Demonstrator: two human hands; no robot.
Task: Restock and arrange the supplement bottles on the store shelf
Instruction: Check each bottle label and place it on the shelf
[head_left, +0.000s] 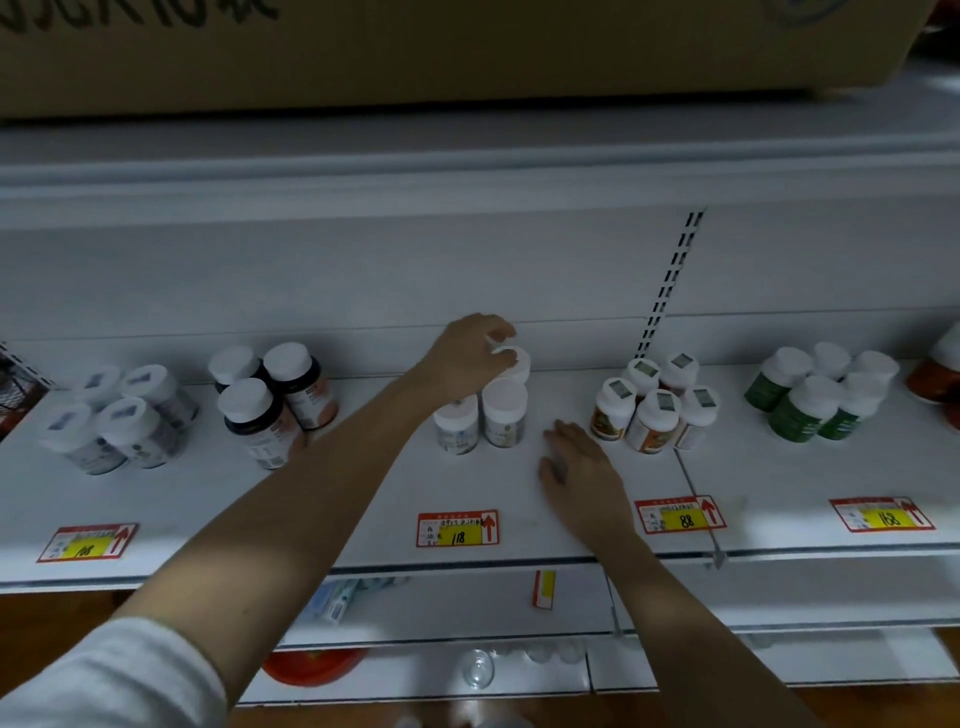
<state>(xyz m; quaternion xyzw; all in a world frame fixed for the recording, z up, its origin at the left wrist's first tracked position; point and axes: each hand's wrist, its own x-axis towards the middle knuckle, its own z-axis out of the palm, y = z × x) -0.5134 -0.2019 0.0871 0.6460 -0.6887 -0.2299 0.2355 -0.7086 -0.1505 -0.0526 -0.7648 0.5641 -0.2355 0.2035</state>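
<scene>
On the white shelf (363, 499), my left hand (467, 358) is closed over the cap of a white-capped supplement bottle (519, 361) at the back of the middle group. In front of it stand two more white bottles (506, 418), side by side. My right hand (576, 467) lies flat on the shelf just right of them, fingers apart, holding nothing. Other groups stand along the shelf: pale bottles (119, 415) at far left, dark bottles (270, 400), orange-labelled bottles (654, 405) and green bottles (815, 395) at the right.
A large cardboard box (415, 47) sits on the shelf above. Red-and-yellow price tags (457, 527) line the shelf's front edge. A slotted upright (670, 275) runs up the back wall. Lower shelves hold a red lid (311, 665) and a glass (478, 667).
</scene>
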